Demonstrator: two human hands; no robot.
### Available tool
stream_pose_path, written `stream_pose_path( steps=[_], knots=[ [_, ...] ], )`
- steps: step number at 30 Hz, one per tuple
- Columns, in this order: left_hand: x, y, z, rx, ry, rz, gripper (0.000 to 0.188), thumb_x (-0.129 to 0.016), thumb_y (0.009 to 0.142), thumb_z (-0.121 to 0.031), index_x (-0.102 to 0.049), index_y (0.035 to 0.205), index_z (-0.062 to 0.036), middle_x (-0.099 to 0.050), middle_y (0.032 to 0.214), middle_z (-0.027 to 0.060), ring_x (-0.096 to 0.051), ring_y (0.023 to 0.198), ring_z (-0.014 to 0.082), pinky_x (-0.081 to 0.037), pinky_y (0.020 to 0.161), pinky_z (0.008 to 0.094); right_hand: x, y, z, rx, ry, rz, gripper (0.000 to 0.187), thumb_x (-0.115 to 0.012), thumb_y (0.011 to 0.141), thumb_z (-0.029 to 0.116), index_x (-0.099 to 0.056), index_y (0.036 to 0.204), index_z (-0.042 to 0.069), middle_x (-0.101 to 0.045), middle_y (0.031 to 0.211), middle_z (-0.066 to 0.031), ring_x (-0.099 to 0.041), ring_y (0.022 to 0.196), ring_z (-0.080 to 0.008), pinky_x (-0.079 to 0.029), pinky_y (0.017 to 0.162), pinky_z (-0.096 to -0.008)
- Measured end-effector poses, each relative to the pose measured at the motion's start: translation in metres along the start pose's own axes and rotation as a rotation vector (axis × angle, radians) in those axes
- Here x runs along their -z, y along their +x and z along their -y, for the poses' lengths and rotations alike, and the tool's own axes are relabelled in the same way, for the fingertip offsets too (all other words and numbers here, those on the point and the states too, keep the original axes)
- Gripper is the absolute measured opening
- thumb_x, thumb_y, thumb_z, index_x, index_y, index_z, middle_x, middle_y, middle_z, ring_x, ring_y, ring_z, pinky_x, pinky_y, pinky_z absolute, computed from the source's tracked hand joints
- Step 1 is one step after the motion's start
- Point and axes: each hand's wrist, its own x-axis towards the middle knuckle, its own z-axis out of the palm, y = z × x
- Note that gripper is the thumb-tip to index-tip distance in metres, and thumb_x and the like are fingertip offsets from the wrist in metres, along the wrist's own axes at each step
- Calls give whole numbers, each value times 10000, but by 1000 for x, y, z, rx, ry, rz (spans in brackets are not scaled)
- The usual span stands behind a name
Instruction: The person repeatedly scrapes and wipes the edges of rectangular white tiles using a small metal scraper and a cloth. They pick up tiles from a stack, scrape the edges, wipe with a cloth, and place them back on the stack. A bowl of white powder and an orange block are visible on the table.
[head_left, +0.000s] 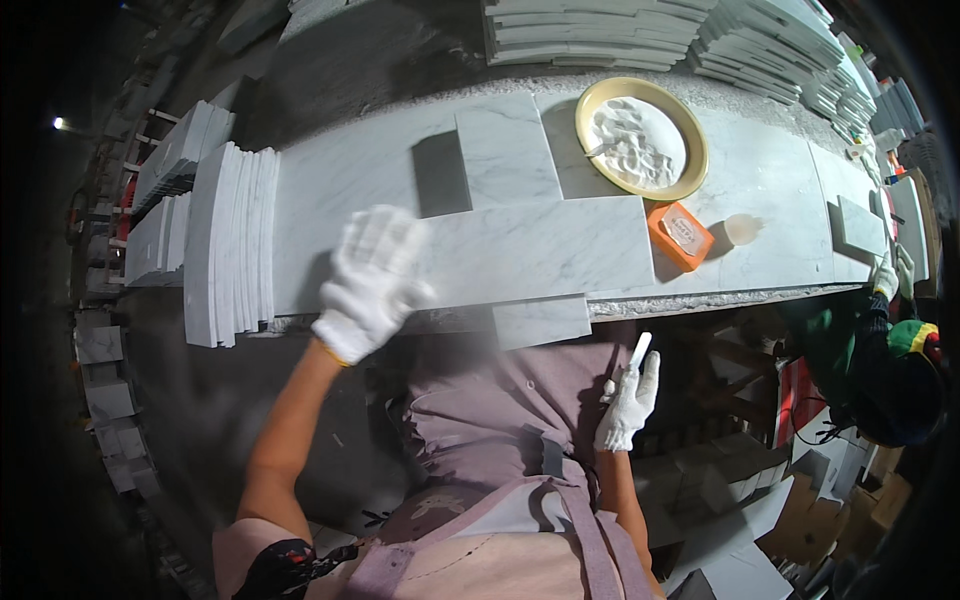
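Two gloved hands are at work over a marble-topped table (330,190): the left hand (368,282) lies flat, fingers spread, on the near-left end of a long white marble tile (540,250), w/ nothing closed in its grip, just pressing down. The right hand (630,400) is held lower, near the apron, its grip closed round a thin white stick (638,352), prob. a marker or chalk, pointing up. The long tile lies lengthwise along the table's near edge, touching a squarer tile (507,155) behind it & a small offcut (541,322) that sticks out past the edge in front. By its look, the tile is stone: stiff, heavy for its thickness, brittle at corners & likely to snap if carried flat by one end. The polished face looks slick, esp. under cotton gloves, so a hold on both long edges near the middle seems safest, lifting on edge rather than flat. Just right of it sit an orange block (681,235) & a gold-rimmed plate (690,120) of white paste. More tiles stand stacked (230,245) at the table's left end.
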Motion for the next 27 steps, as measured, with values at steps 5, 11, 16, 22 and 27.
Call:
stream_pose_path(
  steps=[5,11,16,22,27],
  knots=[
    [10,-46,32,529,-95,-81,701,-604,1026,-572,-581,1480,-37,-571,1521,180,-489,1455,419,-346,1244,562,3,0,-3,-28,-22,37,631,-517,1105,178,-281,1690,178,-552,840,-8,-510,603,-96,-522,521,-298],
    [32,-15,-14,41,-144,-183,811,-710,927,-625,-570,1508,-76,-523,1548,178,-464,1467,403,-328,1257,577,0,-4,-1,-6,39,9,620,-598,1101,97,-351,1670,101,-609,871,30,-491,611,-30,-428,510,-190],
    [46,43,-26,-81,-99,219,1050,-823,759,-659,-497,1577,-86,-427,1623,212,-366,1533,408,-257,1294,563,7,0,-7,25,-42,56,652,-525,1107,175,-269,1706,180,-551,808,-12,-495,604,-107,-499,565,-299],
    [52,67,-26,-52,-91,486,1292,-855,652,-716,-346,1671,-105,-334,1654,272,-290,1565,435,-194,1312,557,19,7,-18,47,-19,81,666,-538,1101,165,-267,1709,178,-603,836,-36,-529,616,-105,-493,543,-275],
    [49,67,-24,-67,-104,504,1301,-833,687,-692,-249,1706,-132,-267,1675,302,-213,1586,474,-135,1316,565,20,10,-21,105,-55,100,664,-558,1109,179,-269,1707,174,-620,850,-35,-529,607,-97,-481,527,-267]
  ],
)
